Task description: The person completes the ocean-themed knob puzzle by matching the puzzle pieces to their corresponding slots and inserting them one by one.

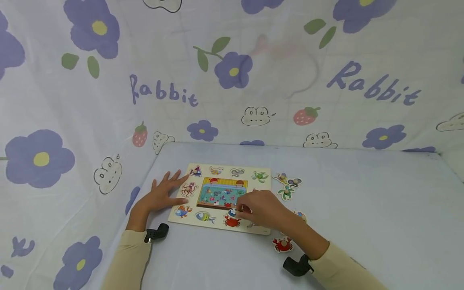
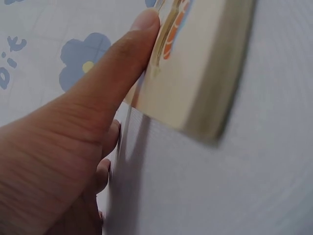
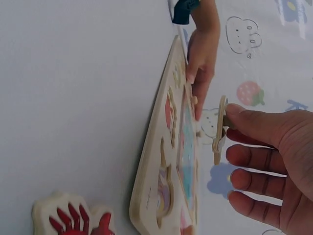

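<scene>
Left hand (image 1: 162,194) flat, fingers spread, pressing puzzle board (image 1: 221,197) edge at lower centre of frame. Right hand (image 1: 262,209) pinching a small piece (image 3: 220,129) by its peg, just above board near red crab (image 1: 232,221). Could jam tilted or miss its recess; could nudge board sideways on worktop (image 1: 362,209) if pressed off-centre

puzzle board (image 2: 195,73) blurred and cut off at twelve o'clock, red crab piece (image 3: 73,220) cropped at six o'clock, held piece (image 3: 220,129) seen only edge-on

Bright, even light; blurred, close wrist views.
</scene>
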The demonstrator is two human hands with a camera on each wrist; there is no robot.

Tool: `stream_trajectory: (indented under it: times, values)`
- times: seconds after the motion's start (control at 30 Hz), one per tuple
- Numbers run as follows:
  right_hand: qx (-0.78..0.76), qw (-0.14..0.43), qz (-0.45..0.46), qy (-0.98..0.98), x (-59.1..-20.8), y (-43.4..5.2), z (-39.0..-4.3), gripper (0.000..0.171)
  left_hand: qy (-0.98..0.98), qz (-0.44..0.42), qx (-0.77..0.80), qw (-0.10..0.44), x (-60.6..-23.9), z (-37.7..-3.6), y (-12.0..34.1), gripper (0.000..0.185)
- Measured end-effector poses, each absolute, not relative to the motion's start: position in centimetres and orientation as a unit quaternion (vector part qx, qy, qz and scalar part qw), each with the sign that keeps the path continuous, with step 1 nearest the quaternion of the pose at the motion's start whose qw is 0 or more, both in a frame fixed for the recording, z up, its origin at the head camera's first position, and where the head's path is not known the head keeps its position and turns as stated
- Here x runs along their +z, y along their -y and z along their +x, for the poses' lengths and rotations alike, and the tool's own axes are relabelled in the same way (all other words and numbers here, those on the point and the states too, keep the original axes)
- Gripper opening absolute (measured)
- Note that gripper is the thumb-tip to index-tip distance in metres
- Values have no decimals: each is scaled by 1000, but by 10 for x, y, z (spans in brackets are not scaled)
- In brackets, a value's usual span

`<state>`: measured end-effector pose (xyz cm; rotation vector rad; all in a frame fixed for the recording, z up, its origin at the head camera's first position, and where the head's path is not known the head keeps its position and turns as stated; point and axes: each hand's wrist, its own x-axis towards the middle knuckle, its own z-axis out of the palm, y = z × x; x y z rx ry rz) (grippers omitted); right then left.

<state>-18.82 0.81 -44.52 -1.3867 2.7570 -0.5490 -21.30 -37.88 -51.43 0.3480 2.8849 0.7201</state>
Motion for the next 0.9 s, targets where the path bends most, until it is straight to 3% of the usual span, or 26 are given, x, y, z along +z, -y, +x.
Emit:
stream_trajectory:
  times: [0.5, 0.9]
  values:
    - [-186, 34, -440, -878, -442, 26, -186, 15, -963, 115, 229, 81, -511, -216, 378, 93]
    - [-178, 24, -448, -876, -451, 56, -189, 16, -960, 115, 242, 78, -513, -217, 379, 92]
